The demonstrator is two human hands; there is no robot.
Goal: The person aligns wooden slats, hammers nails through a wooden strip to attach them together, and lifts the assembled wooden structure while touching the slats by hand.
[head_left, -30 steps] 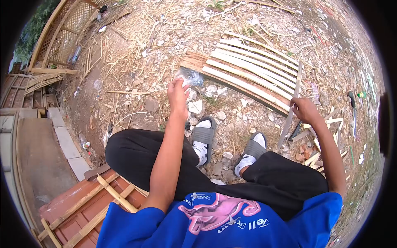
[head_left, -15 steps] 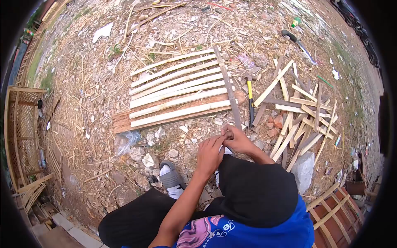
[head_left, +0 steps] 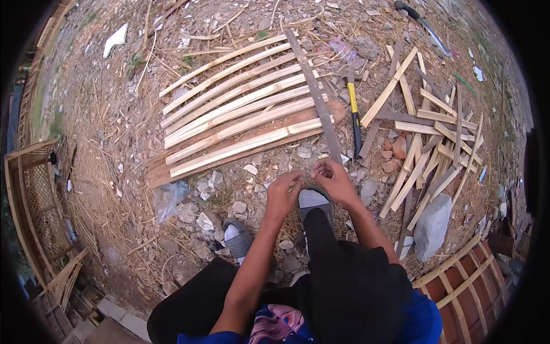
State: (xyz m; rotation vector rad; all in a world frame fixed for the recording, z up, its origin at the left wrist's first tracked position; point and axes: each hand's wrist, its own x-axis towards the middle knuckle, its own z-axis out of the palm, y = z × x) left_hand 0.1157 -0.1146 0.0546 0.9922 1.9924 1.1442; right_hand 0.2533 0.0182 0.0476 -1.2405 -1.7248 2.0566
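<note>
My left hand hangs in front of my knees with its fingers curled in toward the thumb. Close by on the right, my right hand has thumb and fingertips drawn together. A small gap separates the two hands; whatever either pinches is too small to make out. Just beyond them lies a row of pale wooden slats, crossed at their right ends by a dark wooden strip. A brown board lies under the nearer slats. A hammer with a yellow and black handle rests right of the strip.
A heap of loose wooden strips and a grey stone block lie to the right. Farther off is a handsaw. Stones and a clear plastic bag litter the ground. Wooden lattice frames stand at left.
My hands have come apart from touching each other, the left shifting left and the right slightly right. The view has tilted down, and my right shoe now shows more fully.
</note>
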